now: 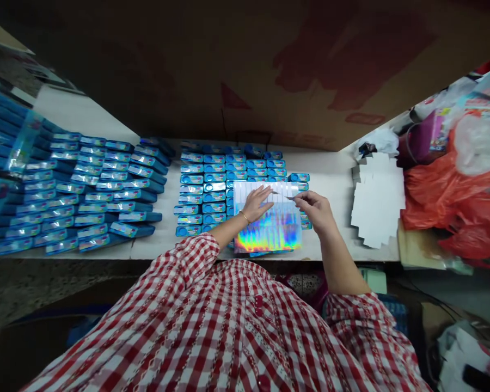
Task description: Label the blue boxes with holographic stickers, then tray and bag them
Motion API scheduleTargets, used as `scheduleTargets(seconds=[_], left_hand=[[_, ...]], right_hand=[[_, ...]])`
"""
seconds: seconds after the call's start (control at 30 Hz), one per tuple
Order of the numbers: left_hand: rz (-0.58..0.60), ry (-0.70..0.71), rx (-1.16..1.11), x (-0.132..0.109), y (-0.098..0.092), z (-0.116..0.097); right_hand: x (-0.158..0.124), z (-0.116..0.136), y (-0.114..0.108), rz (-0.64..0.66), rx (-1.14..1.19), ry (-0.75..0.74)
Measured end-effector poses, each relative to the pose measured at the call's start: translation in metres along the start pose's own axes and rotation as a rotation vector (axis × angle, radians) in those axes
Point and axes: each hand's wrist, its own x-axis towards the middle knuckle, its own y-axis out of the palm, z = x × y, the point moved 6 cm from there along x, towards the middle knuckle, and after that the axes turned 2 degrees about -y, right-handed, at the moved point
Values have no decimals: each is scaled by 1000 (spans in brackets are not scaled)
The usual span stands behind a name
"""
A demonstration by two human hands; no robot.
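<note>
Closed blue boxes (212, 188) are lining the table's (335, 174) front edge. Flat left hand (256, 202) is pressing a holographic sheet (269, 231); right hand (316, 209) is apparently pinching a sticker (285, 196).

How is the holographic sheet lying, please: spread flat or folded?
Spread flat: the holographic sheet lies open across the blue boxes, the left hand resting on it, the right hand pinching a thin strip at its top.

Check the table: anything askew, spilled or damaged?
Nothing spilled or damaged. Only the white card stack, beside the right hand pinching a strip over the shiny sheet, is fanned out with jagged, uneven edges.
</note>
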Motion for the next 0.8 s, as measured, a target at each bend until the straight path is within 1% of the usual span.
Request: scheduleTargets(seconds=[0.1,0.13,0.2,0.3,0.43,0.53,0.6,0.63,0.7,0.8], left_hand=[[-66,-63,-543,-25,-21,-1],[-88,-107,-660,-35,-28,2],[-159,-205,-764,-55,-45,10],[-286,-324,-766,-90,-76,24],[-419,-398,-715,-149,-121,47],[-563,-429,-632,-199,-154,72],[-653,-457,-578,-226,-171,92],[-687,-471,-556,-236,-177,102],[-723,-498,-526,-247,-185,121],[-735,-541,-528,-248,-188,144]], right_hand=[[-10,-8,32,8,171,107],[-15,-10,45,26,212,132],[-25,-14,72,44,270,172],[-43,-19,117,14,329,231],[-71,-26,191,-19,386,307],[-92,-31,246,-36,386,345],[-101,-33,277,-25,358,344],[-103,-34,290,-18,331,335],[-103,-37,308,-17,253,308],[-97,-43,321,-45,115,260]])
